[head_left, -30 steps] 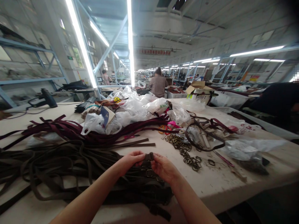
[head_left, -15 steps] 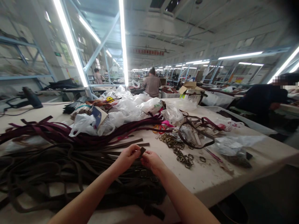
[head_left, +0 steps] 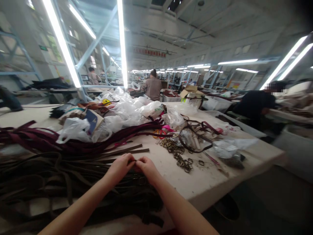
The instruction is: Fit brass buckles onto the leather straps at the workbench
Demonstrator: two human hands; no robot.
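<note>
Dark strap end (head_left: pixel 135 161) is what I've got pinched between my left hand (head_left: pixel 119 168) and right hand (head_left: pixel 146 169), fingertips meeting over it, so it's mostly hidden. Under my wrists sits a big heap of dark brown straps (head_left: pixel 73 186), with a metal buckle (head_left: pixel 141 180) showing. Around 11 o'clock there's a bundle of maroon straps (head_left: pixel 56 142), with plastic bags (head_left: pixel 122 112) piled behind them. Brass rings (head_left: pixel 174 151) lie scattered at 1 o'clock on the white table (head_left: pixel 195 186). Way off at 12, a co-worker (head_left: pixel 153 86) stands with their back to me.
</note>
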